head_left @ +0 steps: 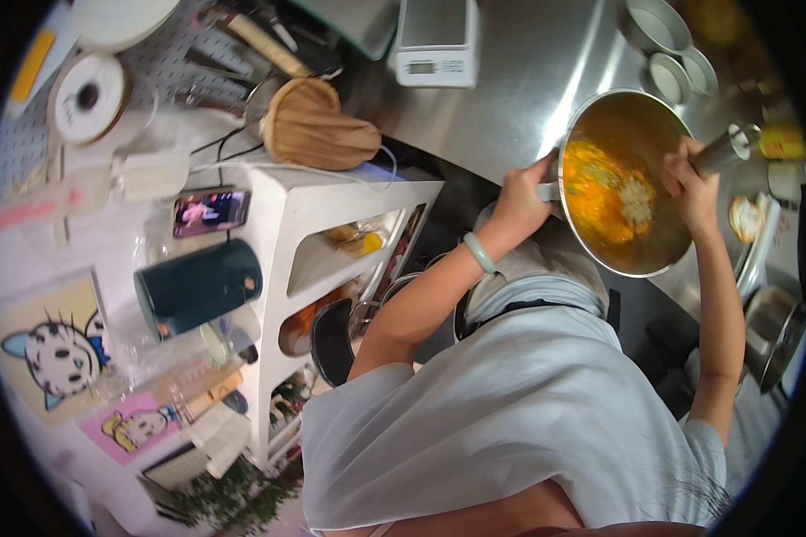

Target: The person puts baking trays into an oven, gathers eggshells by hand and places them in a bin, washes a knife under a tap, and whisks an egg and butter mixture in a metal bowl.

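Observation:
A deep steel bowl (662, 117) is tilted toward me at the front edge of the counter. Runny orange-yellow mixture (600, 166) coats its bottom, with a pale lumpy patch (636, 204) toward the right. My left hand (521, 208) is closed on the handle at the bowl's left side, a pale green bangle on that wrist. Over the right rim, my right hand (690, 186) grips the thick round steel handle of what looks like a whisk (727, 150). Its working end inside the bowl cannot be made out.
A white digital scale (436, 45) rests on the steel counter (519, 98). Round metal tins (658, 27) sit at the back right, a metal pot (770, 331) lower right. On my left, a white shelf unit (282, 210) bears a cloth strainer (318, 125), lit phone (211, 213) and dark green canister (197, 282).

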Tool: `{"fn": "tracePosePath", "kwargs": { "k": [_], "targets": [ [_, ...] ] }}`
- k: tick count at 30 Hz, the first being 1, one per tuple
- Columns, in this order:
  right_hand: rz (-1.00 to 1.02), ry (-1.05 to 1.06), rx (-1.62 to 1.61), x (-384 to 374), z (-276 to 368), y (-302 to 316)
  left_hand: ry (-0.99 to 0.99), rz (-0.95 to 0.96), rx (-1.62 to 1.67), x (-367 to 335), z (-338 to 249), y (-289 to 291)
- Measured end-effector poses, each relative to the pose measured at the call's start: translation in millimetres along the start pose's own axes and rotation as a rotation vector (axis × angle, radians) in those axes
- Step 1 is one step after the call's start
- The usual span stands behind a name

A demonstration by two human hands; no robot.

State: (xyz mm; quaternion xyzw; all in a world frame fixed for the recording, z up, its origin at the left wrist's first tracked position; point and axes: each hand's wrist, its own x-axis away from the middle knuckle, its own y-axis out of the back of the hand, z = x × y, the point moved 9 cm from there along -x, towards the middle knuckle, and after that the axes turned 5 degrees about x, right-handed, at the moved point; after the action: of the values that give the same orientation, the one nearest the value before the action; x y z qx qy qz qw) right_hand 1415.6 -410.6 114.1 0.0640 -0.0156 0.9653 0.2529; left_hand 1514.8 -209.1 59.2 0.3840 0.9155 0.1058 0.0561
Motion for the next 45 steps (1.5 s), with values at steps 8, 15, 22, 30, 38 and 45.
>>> {"fn": "tracePosePath", "kwargs": {
  "k": [8,15,22,30,38,45],
  "targets": [
    [0.191,0.157,0.089,12.2,-3.5,-60.8,0.047,0.038,-0.053,1.7,0.2,0.1],
    [0.006,0.008,0.092,-0.2,13.2,-24.7,-0.012,-0.009,-0.025,4.8,-0.2,-1.1],
    [-0.147,-0.031,0.108,-5.6,-9.4,4.4,-0.042,0.005,-0.019,3.0,-1.4,-2.3],
    [-0.020,0.135,-0.157,-23.4,11.6,-79.9,0.060,0.047,-0.054,1.5,1.8,-2.8],
    [-0.121,0.122,0.040,-25.5,-5.7,0.0,0.019,0.078,0.005,2.7,7.5,-9.1],
    [0.018,0.249,0.276,13.3,15.4,-64.7,-0.019,0.024,-0.079,-0.3,5.9,-10.1]
  ]
}}
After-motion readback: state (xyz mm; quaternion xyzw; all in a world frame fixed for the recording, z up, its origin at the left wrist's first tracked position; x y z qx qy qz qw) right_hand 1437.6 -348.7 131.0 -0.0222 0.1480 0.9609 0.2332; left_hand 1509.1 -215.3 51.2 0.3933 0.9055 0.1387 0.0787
